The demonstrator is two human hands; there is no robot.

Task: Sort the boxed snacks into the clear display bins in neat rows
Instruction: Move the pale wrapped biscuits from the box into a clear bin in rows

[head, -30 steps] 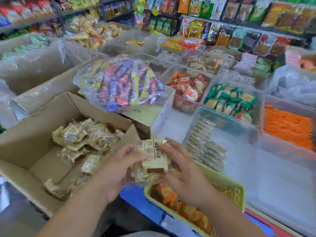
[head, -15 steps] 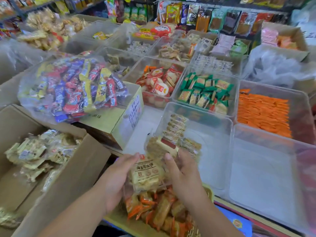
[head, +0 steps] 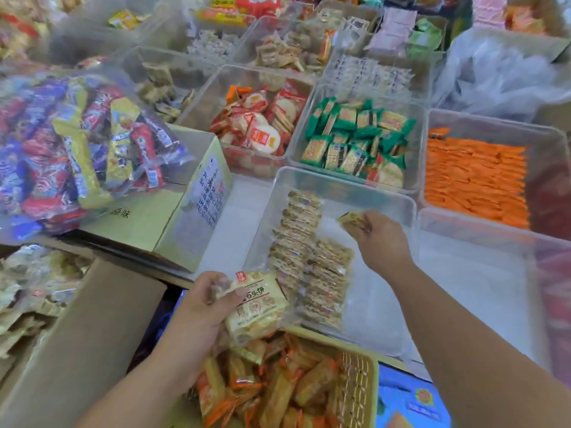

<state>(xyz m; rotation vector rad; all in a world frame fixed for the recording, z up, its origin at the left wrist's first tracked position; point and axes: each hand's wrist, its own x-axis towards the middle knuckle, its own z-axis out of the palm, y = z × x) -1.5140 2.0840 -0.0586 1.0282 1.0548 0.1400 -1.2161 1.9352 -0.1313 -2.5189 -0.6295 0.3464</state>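
Note:
My left hand (head: pixel 200 307) grips a stack of cream biscuit packets (head: pixel 256 307) just in front of the near clear bin (head: pixel 398 304). My right hand (head: pixel 381 242) reaches into that bin and pinches a single biscuit packet (head: pixel 350 219) above its floor. Two rows of the same packets (head: pixel 306 257) stand on edge along the bin's left side. A cardboard box (head: pixel 83 329) at the lower left holds more loose biscuit packets (head: pixel 27 291).
A yellow basket (head: pixel 358 384) of orange snacks sits below my hands. Beyond are clear bins of red (head: pixel 259 125), green (head: pixel 355 140) and orange (head: pixel 472 177) packets. A bag of mixed candy (head: pixel 80 146) lies on a carton (head: pixel 185 199) at the left. Another clear bin (head: pixel 482 273) stands at the right.
My hands have parted. The right hand took one packet from the stack and carried it forward into the clear bin. The left hand stayed back with the stack. The view swung right.

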